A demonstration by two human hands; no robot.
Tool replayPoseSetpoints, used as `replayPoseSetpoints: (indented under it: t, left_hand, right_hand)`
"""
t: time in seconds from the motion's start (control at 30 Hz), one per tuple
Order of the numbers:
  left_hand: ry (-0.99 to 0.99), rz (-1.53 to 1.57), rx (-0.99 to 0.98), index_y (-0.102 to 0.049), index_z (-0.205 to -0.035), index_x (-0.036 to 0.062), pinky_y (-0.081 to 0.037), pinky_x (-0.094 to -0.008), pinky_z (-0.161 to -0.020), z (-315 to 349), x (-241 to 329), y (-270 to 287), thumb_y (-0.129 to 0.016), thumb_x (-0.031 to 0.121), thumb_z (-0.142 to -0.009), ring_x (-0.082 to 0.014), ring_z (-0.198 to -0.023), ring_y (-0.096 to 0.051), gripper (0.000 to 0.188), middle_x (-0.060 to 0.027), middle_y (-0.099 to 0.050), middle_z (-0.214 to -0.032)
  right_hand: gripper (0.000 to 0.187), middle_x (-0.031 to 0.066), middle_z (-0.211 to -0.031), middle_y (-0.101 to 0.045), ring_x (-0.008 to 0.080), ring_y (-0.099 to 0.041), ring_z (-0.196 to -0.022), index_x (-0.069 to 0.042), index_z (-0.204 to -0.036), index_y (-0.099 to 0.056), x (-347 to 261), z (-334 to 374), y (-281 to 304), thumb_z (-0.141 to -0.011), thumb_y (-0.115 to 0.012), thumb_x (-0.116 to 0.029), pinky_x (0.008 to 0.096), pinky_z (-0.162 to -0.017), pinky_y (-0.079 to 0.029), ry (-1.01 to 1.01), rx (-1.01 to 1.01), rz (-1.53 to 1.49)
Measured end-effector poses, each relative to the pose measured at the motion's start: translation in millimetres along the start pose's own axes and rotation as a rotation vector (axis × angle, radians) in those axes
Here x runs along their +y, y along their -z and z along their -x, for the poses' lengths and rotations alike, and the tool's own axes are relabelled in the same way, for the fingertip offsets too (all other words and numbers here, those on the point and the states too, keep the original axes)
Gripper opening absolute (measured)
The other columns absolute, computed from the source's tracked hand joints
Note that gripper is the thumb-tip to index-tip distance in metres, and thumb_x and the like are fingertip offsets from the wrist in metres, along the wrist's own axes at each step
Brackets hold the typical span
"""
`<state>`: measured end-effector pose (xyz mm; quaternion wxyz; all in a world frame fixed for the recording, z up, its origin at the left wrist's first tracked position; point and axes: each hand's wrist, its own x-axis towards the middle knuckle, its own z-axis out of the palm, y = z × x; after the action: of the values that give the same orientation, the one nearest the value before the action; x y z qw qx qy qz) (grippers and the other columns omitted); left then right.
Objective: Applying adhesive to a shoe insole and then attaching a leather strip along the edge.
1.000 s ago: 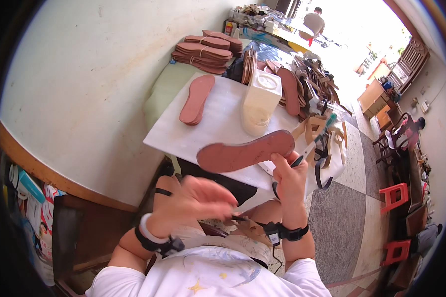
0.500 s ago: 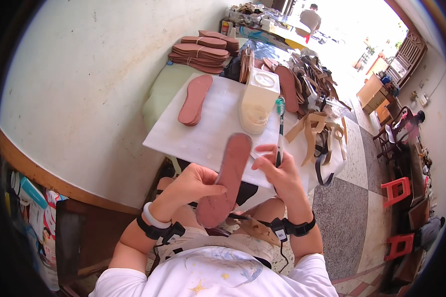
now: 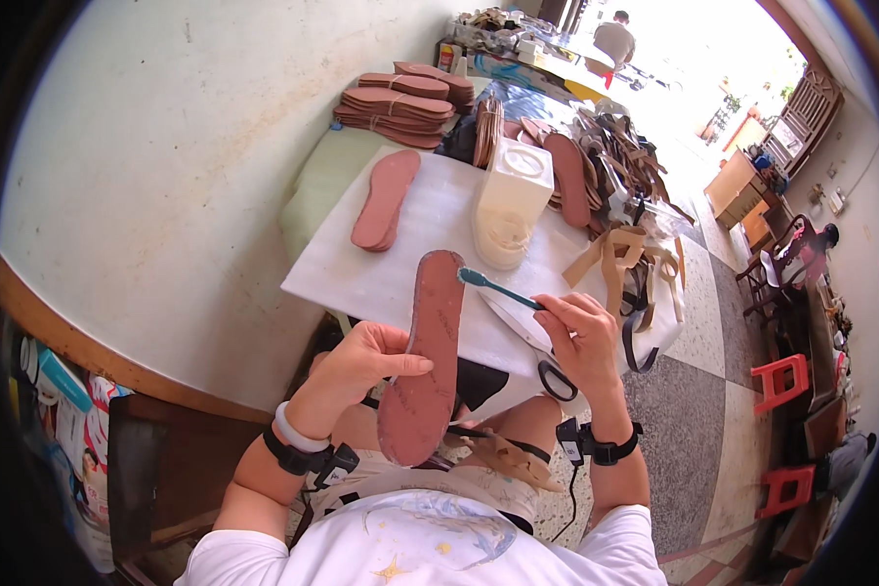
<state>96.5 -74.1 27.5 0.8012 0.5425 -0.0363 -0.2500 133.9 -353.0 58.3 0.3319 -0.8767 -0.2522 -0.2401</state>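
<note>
1. You are at a white work surface [image 3: 337,264] that spreads around the pale container [image 3: 518,190], the landmark for every place below.
2. A jumbled heap of straps [image 3: 625,156] lies beyond the container, to its right.
3. Stacks of brown-red soles [image 3: 396,103], some bound with bands, sit beyond the container, to its left.
4. Tan straps [image 3: 615,259] lie to the right of the container and a little nearer you.
5. The single sole [image 3: 420,415] you are working on is in the air on your side of the container, slightly left of it, its broad face up and marked with faint dark writing.
6. Loose soles [image 3: 386,200] lie one on another, left of the container.
7. Your left hand [image 3: 359,363], nearer you and left of the container, is clamped on the sole's left edge, thumb on the upper face.
8. Your right hand [image 3: 581,327], nearer you and right of the container, pinches a handle between thumb and fingers.
9. Scissors [image 3: 557,382] with black loops lie below that hand; you cannot tell whether they touch it.
10. That handle belongs to a teal toothbrush [image 3: 503,289], nearer you than the container, its bristles at the sole's far right edge.
</note>
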Motion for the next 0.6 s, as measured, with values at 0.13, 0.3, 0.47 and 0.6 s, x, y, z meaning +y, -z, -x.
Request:
replayPoseSetpoints:
  t: [0.13, 0.3, 0.47, 0.6]
  left_hand:
    - [-0.025, 0.054, 0.041, -0.069, -0.099, -0.0048, -0.051, -0.0236, -0.073, 2.1, 2.5, 3.0, -0.071, 0.005, -0.08, -0.011, -0.078, -0.065, 0.022, -0.0089, -0.071, -0.091]
    - [-0.069, 0.085, 0.104, -0.068, -0.099, -0.0052, -0.051, -0.0241, -0.074, -2.4, -3.1, 13.6, -0.071, 0.006, -0.079, -0.0116, -0.077, -0.065, 0.023, -0.0094, -0.07, -0.091]
    - [-0.051, 0.095, 0.054, -0.068, -0.099, -0.0055, -0.052, -0.0242, -0.074, -6.3, -5.4, 12.3, -0.071, 0.006, -0.079, -0.0117, -0.077, -0.065, 0.023, -0.0095, -0.071, -0.091]
    - [-0.01, 0.132, -0.005, -0.068, -0.099, -0.0057, -0.052, -0.0241, -0.074, -5.2, -9.5, 6.5, -0.072, 0.007, -0.078, -0.0117, -0.077, -0.065, 0.024, -0.0097, -0.07, -0.092]
  right_hand:
    - [0.013, 0.0049, -0.069, -0.062, 0.0211, -0.055, -0.062, -0.007, -0.09, -0.071, -1.5, 5.1, 1.6, -0.078, -0.071, -0.012, 0.0315, -0.057, -0.044, 0.046, -0.091, -0.025]
    - [0.014, 0.007, -0.068, -0.062, 0.0213, -0.056, -0.061, -0.003, -0.089, -0.071, -3.2, 17.4, 8.2, -0.076, -0.072, -0.008, 0.0312, -0.056, -0.044, 0.054, -0.315, -0.123]
    - [0.013, 0.0081, -0.069, -0.062, 0.0209, -0.057, -0.062, -0.003, -0.089, -0.071, -8.1, 11.2, 10.7, -0.077, -0.071, -0.007, 0.0312, -0.056, -0.044, 0.001, -0.258, -0.074]
    - [0.012, 0.0063, -0.071, -0.062, 0.0223, -0.058, -0.066, -0.008, -0.089, -0.072, -2.7, -4.0, 1.9, -0.078, -0.071, -0.013, 0.0322, -0.059, -0.045, -0.036, -0.097, 0.032]
